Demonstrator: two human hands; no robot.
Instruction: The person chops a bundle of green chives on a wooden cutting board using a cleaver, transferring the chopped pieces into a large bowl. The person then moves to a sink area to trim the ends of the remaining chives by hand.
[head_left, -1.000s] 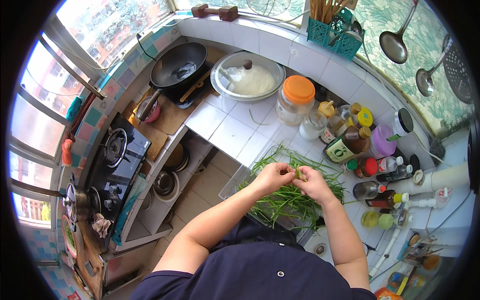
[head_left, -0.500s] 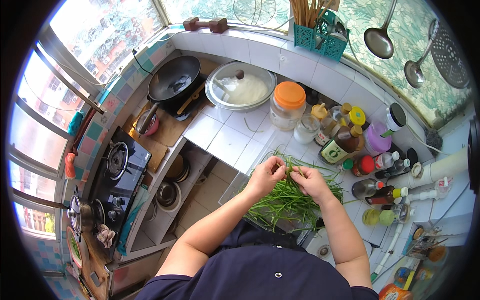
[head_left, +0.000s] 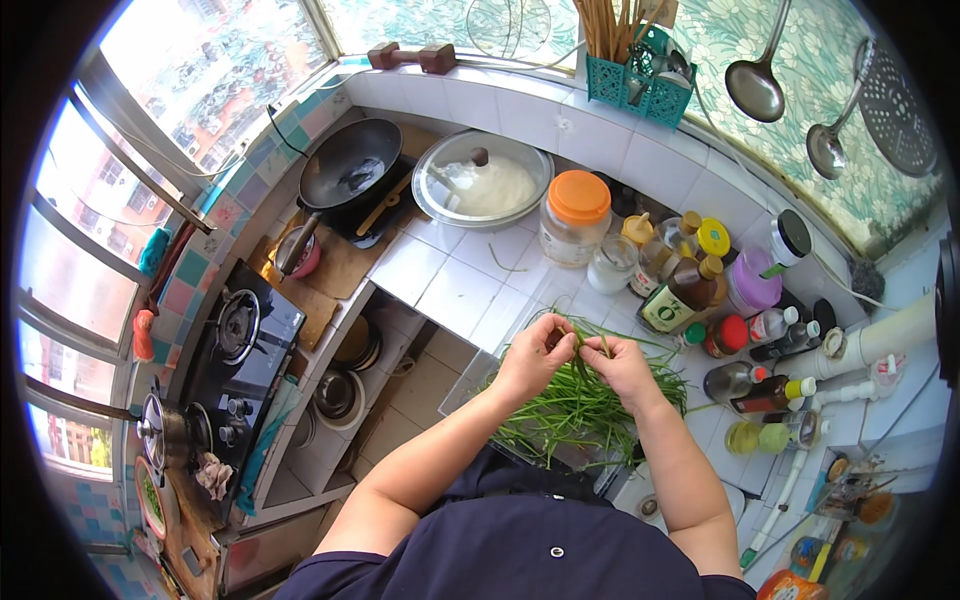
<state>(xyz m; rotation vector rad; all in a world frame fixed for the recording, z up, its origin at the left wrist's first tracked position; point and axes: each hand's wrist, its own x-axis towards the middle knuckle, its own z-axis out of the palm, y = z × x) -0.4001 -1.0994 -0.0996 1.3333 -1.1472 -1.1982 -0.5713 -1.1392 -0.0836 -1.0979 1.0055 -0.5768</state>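
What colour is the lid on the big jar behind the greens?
Orange; the jar lid shows clearly in the head view, beyond both hands.

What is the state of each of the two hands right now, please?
Left hand: closed, pinching the green stalks.
Right hand: closed, pinching the same green stalks.

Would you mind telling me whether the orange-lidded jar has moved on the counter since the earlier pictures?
No. The orange-lidded jar stands beside the glass-lidded white bowl on the tiled counter, just as before; only the camera view shifted.
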